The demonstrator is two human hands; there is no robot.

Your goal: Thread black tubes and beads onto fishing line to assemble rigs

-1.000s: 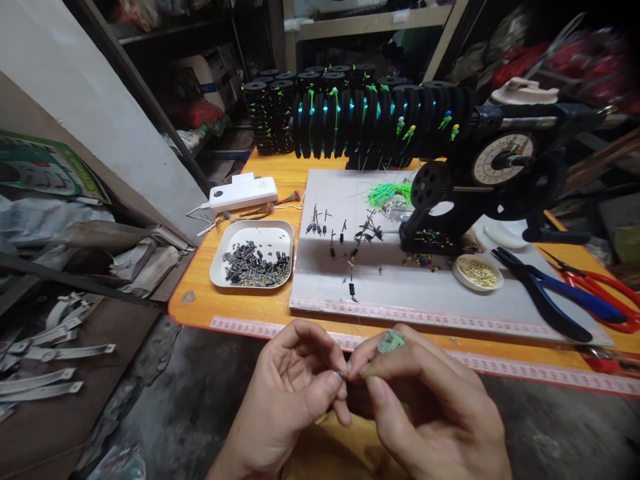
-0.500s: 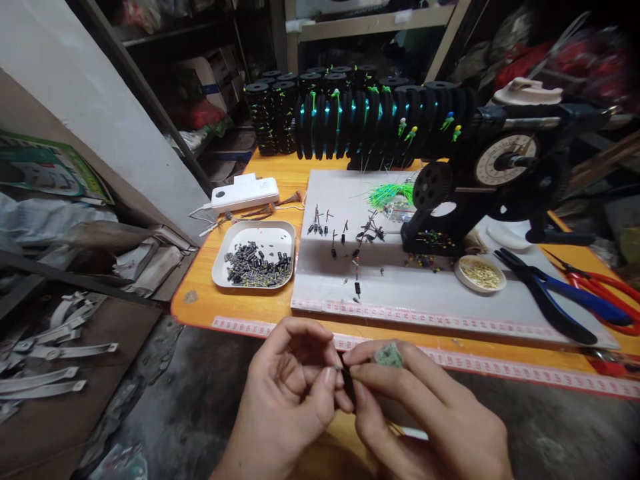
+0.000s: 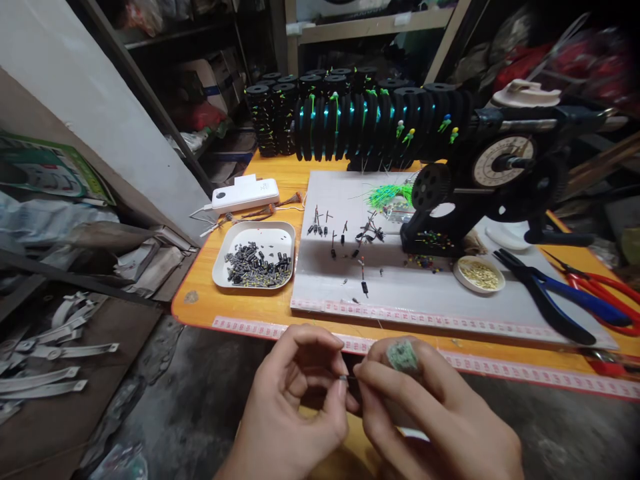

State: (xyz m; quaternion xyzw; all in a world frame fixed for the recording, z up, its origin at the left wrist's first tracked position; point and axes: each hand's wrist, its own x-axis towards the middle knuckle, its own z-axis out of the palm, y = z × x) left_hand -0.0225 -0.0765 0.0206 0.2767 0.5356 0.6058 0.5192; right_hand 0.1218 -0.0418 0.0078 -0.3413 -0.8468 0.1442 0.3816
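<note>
My left hand [image 3: 300, 393] is closed in a pinch just below the table's front edge, a tiny dark piece [image 3: 343, 378] at its thumb tip. Close beside it, my right hand [image 3: 425, 400] pinches something thin, mostly hidden by the fingers. A green wrap [image 3: 403, 356] sits on a right finger. On the grey board [image 3: 320, 280] beyond the hands lies a small black cylinder with a wire stem [image 3: 365, 288]. Several similar black pieces [image 3: 333, 253] are scattered farther back.
At left stands a white tray [image 3: 219, 267] of small dark pieces. A black hand-cranked machine [image 3: 435, 227] and spools [image 3: 310, 127] fill the back. A dish of gold bits [image 3: 480, 275], blue-handled pliers [image 3: 550, 293] and a red-handled tool [image 3: 610, 293] lie right. A tape measure [image 3: 480, 363] runs along the front edge.
Both hands have shifted slightly right and down, with a little more gap between their fingertips. The nearest black cylinder on the board has moved slightly right and now tilts.
</note>
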